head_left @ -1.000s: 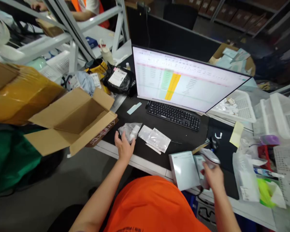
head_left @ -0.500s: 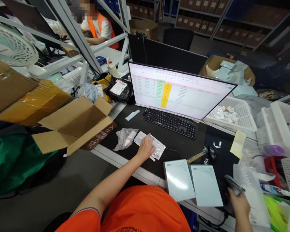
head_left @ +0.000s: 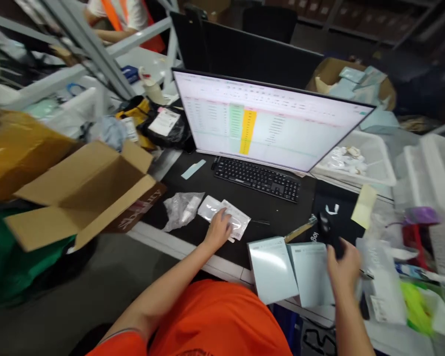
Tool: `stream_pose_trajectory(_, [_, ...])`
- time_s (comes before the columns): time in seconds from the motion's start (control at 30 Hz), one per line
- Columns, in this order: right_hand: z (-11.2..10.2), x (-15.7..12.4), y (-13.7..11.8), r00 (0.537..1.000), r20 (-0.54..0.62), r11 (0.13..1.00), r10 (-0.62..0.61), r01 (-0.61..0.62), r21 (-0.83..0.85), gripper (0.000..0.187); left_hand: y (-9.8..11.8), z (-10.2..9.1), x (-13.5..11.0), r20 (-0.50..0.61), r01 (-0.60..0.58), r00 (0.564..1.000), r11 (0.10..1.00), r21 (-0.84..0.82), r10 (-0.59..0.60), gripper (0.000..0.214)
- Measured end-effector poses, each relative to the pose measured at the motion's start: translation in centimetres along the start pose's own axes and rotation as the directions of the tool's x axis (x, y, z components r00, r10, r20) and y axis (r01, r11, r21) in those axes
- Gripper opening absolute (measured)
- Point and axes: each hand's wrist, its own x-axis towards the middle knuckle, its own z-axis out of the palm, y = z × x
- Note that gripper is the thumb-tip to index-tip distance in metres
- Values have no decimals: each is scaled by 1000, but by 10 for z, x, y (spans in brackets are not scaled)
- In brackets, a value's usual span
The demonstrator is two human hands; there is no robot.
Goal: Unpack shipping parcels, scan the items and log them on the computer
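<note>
My left hand [head_left: 218, 230] lies flat, fingers spread, on flat clear plastic packets [head_left: 233, 219] on the black desk mat [head_left: 274, 207]. A crumpled clear bag [head_left: 180, 208] sits just left of them. My right hand [head_left: 343, 269] is smeared by motion above the right one of two pale flat boxes [head_left: 272, 267] at the desk's front edge, close to a black mouse [head_left: 324, 225]. I cannot make out its fingers or anything in them.
A wide monitor [head_left: 274, 128] and black keyboard [head_left: 255, 178] stand behind the packets. An open cardboard box [head_left: 81, 188] is at the left. White baskets [head_left: 378, 173], a yellow note [head_left: 363, 205] and clutter fill the right. Another person in an orange vest [head_left: 114, 15] sits far back.
My left hand went from the crumpled bag to the flat packets and stays there. My right hand swung right, then back left over the pale boxes.
</note>
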Motion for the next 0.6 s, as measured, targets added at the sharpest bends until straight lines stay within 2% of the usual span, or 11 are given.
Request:
stream_pose_trajectory(0.07, [25,26,-42,989,124,994,-77,67,84,51,-11,-1,11,-27,-20,999,1000,-11,20,35])
stream_pose_trajectory(0.13, [54,55,-79,945,290,985,-152,123,118,47,-21,-2,31,-45,-53,998,999,-8,53,35])
stream_pose_trajectory(0.2, [82,80,-105,901,412,991,-133,130,35,46,-30,-6,53,-68,-81,994,997,5,81,33])
stream_pose_trajectory(0.27, [105,97,-121,898,431,993,-94,118,-28,44,-38,-11,74,-97,-98,990,995,17,99,33])
stream_pose_trajectory(0.43, [137,117,-128,925,380,990,-24,76,-120,44,-56,-22,107,-141,-118,983,992,31,122,31])
stream_pose_trajectory(0.6, [142,114,-119,933,359,984,-29,89,-152,46,-62,-17,127,-115,-104,988,995,15,105,32])
